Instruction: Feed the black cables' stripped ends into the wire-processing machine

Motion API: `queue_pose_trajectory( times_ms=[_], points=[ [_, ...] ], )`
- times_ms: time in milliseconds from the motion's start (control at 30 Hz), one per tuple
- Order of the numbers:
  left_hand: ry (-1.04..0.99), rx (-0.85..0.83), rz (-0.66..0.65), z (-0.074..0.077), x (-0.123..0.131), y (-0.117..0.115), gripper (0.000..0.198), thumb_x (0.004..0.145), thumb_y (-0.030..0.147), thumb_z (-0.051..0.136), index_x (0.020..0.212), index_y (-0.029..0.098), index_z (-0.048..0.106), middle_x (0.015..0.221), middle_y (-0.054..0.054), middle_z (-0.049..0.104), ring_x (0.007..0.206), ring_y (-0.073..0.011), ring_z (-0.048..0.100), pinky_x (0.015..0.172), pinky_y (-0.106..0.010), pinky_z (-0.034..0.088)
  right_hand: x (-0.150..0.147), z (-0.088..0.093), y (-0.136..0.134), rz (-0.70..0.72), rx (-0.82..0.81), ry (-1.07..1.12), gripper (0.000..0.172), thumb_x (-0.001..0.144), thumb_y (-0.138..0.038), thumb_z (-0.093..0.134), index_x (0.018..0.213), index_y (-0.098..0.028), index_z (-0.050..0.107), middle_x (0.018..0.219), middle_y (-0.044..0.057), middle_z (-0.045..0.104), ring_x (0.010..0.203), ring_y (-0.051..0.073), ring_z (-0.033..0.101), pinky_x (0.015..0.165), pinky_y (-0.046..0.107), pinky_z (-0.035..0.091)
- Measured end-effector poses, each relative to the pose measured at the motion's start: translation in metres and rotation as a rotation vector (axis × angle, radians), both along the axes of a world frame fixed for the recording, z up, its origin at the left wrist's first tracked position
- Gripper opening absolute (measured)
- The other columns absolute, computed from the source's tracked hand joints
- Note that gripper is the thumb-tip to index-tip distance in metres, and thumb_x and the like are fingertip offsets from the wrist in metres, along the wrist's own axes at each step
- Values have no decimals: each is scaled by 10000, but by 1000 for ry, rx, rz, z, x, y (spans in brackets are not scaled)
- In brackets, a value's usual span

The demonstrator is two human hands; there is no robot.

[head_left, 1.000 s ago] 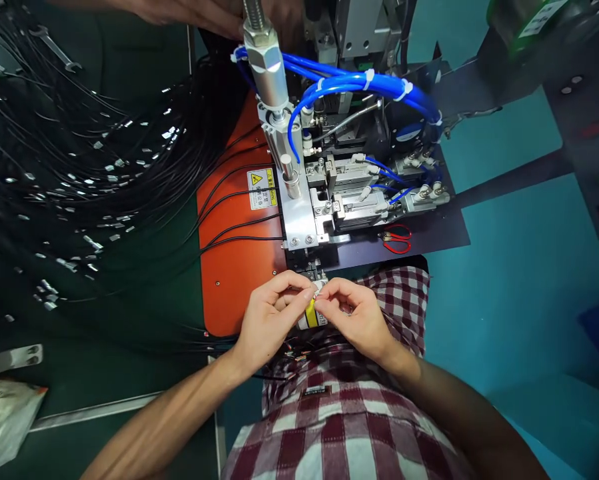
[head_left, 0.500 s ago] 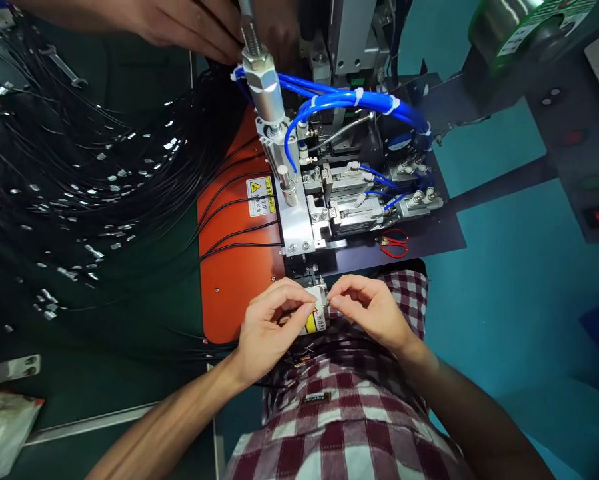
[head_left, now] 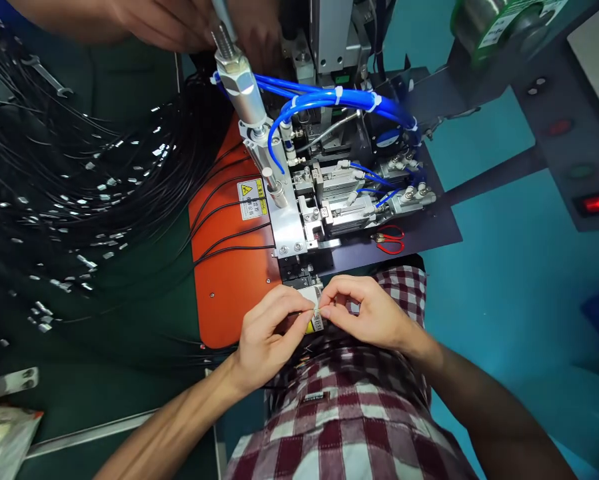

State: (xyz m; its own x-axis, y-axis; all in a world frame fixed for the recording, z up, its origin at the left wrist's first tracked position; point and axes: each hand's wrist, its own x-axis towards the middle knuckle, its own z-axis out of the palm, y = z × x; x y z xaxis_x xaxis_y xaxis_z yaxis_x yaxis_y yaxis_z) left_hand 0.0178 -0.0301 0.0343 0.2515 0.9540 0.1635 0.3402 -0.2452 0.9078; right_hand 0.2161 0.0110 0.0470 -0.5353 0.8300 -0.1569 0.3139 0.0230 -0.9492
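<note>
My left hand (head_left: 269,337) and my right hand (head_left: 364,313) meet at the front edge of a small pneumatic machine (head_left: 304,200). Both are closed in a pinch, fingertips almost touching over a tiny pale piece (head_left: 317,309) that is too small to name. Just under the fingertips is a white and yellow labelled part (head_left: 315,323) of the machine. Thin wires with bare ends (head_left: 299,360) lie over my checked shirt below the hands.
An orange plate (head_left: 229,267) carries several black cables into the machine. A large heap of black wires with metal terminals (head_left: 79,187) covers the left. Another person's hands (head_left: 179,23) work at the top. Red snips (head_left: 392,240) lie right of the machine; a control box (head_left: 579,167) stands far right.
My fingertips, slightly apart half a second ago, have come together again over the small piece. The view has shifted a little leftward; the other person's hands moved further into view.
</note>
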Motion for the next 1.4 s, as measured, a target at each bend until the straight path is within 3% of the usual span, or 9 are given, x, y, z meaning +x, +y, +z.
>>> queue_pose_trajectory(
  times_ms=[200, 333, 567, 867, 933, 1033, 1233, 1400],
  points=[
    [5, -16, 6, 1, 2, 0, 169, 820, 56, 611, 942, 170, 637, 851, -35, 599, 788, -134, 584, 672, -246, 480, 1, 5, 0, -10, 98, -58, 73, 824, -139, 585, 847, -167, 649, 846, 25, 659, 630, 106, 553, 596, 233, 442],
    [30, 10, -23, 0, 3, 1, 172, 823, 50, 607, 952, 162, 630, 854, -38, 601, 798, -136, 587, 695, -251, 482, -1, 5, 0, 32, 113, -116, 89, 799, -126, 581, 806, -161, 663, 771, 16, 646, 597, 103, 534, 588, 230, 430],
    [65, 48, -117, 1, 3, 2, 203, 825, 29, 599, 979, 160, 615, 862, -36, 629, 816, -131, 588, 741, -254, 483, 4, 0, 16, 191, -24, -106, 128, 754, -134, 577, 770, -143, 704, 679, 9, 653, 585, 110, 541, 560, 223, 406],
    [57, -36, -113, 0, 4, 2, 182, 820, 42, 611, 940, 176, 628, 848, -22, 621, 791, -121, 582, 717, -234, 474, 5, -8, 28, 308, -253, -12, 126, 753, -155, 565, 739, -132, 688, 630, -12, 628, 533, 87, 492, 488, 195, 365],
    [40, -61, -114, 0, 4, 2, 178, 823, 47, 610, 940, 179, 630, 848, -20, 620, 798, -120, 580, 718, -231, 472, 6, -7, 29, 328, -178, -50, 127, 747, -136, 561, 747, -141, 688, 637, -12, 632, 540, 90, 500, 500, 201, 361],
    [9, -128, -93, -2, 3, 1, 146, 831, 76, 613, 923, 187, 635, 844, -14, 611, 783, -115, 571, 688, -223, 463, 6, -2, 29, 341, 63, -150, 119, 755, -122, 567, 753, -152, 682, 683, -1, 649, 586, 104, 524, 551, 220, 356],
    [-57, -400, 40, -3, 5, 0, 45, 857, 202, 616, 874, 189, 655, 809, -8, 611, 684, -98, 540, 600, -210, 435, 3, 5, 16, 328, 460, -390, 196, 919, -215, 436, 865, -144, 611, 829, 62, 640, 657, 149, 529, 599, 275, 332],
    [-108, -505, 79, 1, 8, 5, 78, 829, 243, 647, 828, 170, 675, 756, 2, 597, 647, -81, 512, 576, -186, 417, -3, 3, 6, 224, 470, -424, 184, 927, -219, 436, 842, -145, 581, 816, 62, 613, 668, 158, 525, 618, 288, 351]
  ],
)
